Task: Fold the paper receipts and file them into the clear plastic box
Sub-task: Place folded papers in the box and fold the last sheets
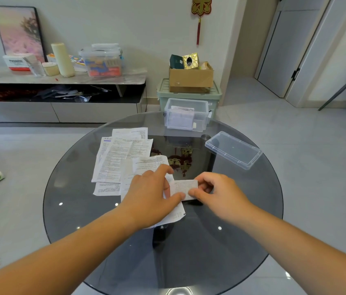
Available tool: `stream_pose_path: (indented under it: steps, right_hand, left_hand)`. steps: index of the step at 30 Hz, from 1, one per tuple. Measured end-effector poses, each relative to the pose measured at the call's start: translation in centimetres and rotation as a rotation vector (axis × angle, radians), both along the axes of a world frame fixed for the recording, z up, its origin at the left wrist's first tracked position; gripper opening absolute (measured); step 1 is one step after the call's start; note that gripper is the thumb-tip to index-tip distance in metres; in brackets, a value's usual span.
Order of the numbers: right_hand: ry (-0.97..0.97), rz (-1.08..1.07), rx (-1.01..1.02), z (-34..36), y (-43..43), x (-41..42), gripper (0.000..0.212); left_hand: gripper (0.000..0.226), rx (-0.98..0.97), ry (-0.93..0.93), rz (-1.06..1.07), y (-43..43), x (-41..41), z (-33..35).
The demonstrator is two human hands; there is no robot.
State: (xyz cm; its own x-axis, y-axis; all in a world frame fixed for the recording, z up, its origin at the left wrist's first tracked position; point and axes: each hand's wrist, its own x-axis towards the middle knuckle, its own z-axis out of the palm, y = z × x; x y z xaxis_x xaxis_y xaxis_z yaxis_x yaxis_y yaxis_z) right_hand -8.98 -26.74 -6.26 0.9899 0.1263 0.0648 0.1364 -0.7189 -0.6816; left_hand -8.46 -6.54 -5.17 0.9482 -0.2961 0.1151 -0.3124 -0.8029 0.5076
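1. Out on the left of the round smoked-glass table [252, 209], the loose pile of white printed paper receipts [123, 158] lies fanned and overlapping, none of it folded yet. The glass looks slick, so a brush from a forearm could scatter the lot.
2. The left hand [150, 196] has its thumb and curled fingers pinching the left edge of the piece being worked. It hovers over a long white sheet [176, 216] lying loose beneath. If the hand drags, that sheet may ride along with it.
3. At the near centre, held between both hands just above the table, is the small folded white paper receipt [185, 189]. The paper looks thin, so an uneven squeeze could skew the crease or let the fold spring open.
4. Straight beyond it, well apart at the far rim, stands the clear plastic box [185, 102], open, with papers already upright inside. A sprung fold could snag on those going in.
5. The right hand [216, 192] nips the receipt's right edge with thumb and bent fingers. If the two hands pull against each other, the paper could tear.
6. To the right, the clear plastic lid [233, 150] rests near the table's edge. A careless reach toward the box could knock it off.
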Motion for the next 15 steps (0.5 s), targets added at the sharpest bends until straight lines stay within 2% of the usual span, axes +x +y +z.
stream_pose_path:
  steps: [2, 5, 10, 12, 15]
  right_hand:
    - [0.002, -0.022, -0.034, 0.0, 0.4, 0.1, 0.018]
    - [0.011, -0.052, -0.121, 0.2, 0.9, 0.1, 0.032]
    - [0.113, -0.029, -0.133, 1.2, 0.6, 1.0, 0.023]
    - [0.139, -0.036, -0.096, 1.5, 0.4, 1.2, 0.032]
    - [0.15, -0.046, -0.078, 1.6, 0.5, 1.2, 0.04]
  left_hand:
    - [0.049, 0.075, -0.025, 0.016, -0.6, 0.0, -0.2]
    - [0.047, 0.127, 0.016, 0.059, -0.9, 0.3, -0.5]
    - [0.049, 0.182, 0.126, 0.098, -0.9, 1.2, -0.3]
    - [0.043, 0.158, 0.122, 0.093, -1.0, 1.2, -0.3]
    - [0.029, 0.024, 0.083, 0.145, -1.1, 1.4, -0.4]
